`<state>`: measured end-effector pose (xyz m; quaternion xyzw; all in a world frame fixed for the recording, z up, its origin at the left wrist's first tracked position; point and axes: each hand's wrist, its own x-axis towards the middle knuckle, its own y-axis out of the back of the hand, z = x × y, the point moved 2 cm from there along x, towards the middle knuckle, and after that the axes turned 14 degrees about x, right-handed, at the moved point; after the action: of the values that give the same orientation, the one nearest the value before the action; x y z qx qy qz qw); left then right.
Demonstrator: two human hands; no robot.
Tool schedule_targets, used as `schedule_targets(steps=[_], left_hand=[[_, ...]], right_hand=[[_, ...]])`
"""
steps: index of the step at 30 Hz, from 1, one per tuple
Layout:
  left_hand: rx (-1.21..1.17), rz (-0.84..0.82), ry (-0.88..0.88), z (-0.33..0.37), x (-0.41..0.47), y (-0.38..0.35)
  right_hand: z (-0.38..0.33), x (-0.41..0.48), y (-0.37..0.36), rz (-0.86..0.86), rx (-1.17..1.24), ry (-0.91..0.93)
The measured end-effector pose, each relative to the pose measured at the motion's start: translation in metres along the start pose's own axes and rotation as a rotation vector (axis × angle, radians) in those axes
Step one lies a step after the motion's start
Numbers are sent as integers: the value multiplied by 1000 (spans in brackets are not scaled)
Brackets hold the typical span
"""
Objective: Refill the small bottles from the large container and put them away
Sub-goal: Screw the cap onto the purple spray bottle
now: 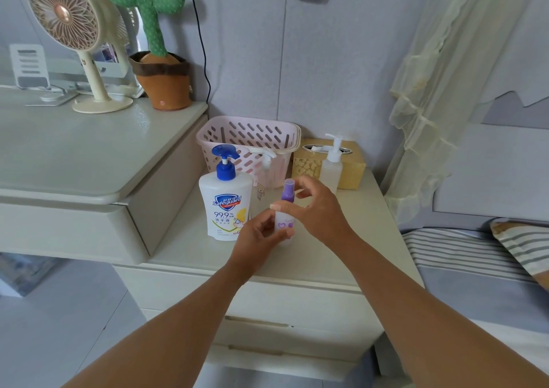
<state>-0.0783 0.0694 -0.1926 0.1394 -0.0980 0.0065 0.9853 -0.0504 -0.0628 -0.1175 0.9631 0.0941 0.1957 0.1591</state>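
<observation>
A small clear bottle with purple hearts and a purple cap point(285, 209) is held upright above the nightstand point(371, 239). My left hand point(258, 240) grips its body from the left. My right hand point(319, 208) holds its upper part, with fingers beside the cap. The large white soap container with a blue pump point(224, 199) stands just left of my hands. One small clear pump bottle point(332, 166) stands behind my right hand. Another small pump bottle point(267, 166) stands against the pink basket point(252, 138) at the back.
A gold tissue box point(353, 169) sits at the back right of the nightstand. A higher desk point(74, 162) on the left carries a fan point(74, 31) and a plush cactus point(160, 61). A bed with a striped pillow point(523, 242) and a curtain lies to the right.
</observation>
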Motion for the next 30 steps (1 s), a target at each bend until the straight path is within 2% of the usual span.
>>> schedule_targets(steps=[5,12,16,19,22,26,30], left_hand=[[-7,2,-13,-2,0,0],[-3,7,-3,-1,0,0],[-10,5,4,0,0,0],[-23,4,-10,-1,0,0],[-20,9,-13,-2,0,-1],[4,10,-7,-1,0,0],[-2,2,-3,-2,1,0]], right_hand=[[-2,2,10,-106,-22,0],[-3,3,3,26,-6,-37],[1,1,6,-57,-29,-54],[-2,1,13,-102,30,-2],[-6,2,12,-50,20,47],[-6,5,5,1,-39,-29],[-5,5,8,-81,-93,-51]])
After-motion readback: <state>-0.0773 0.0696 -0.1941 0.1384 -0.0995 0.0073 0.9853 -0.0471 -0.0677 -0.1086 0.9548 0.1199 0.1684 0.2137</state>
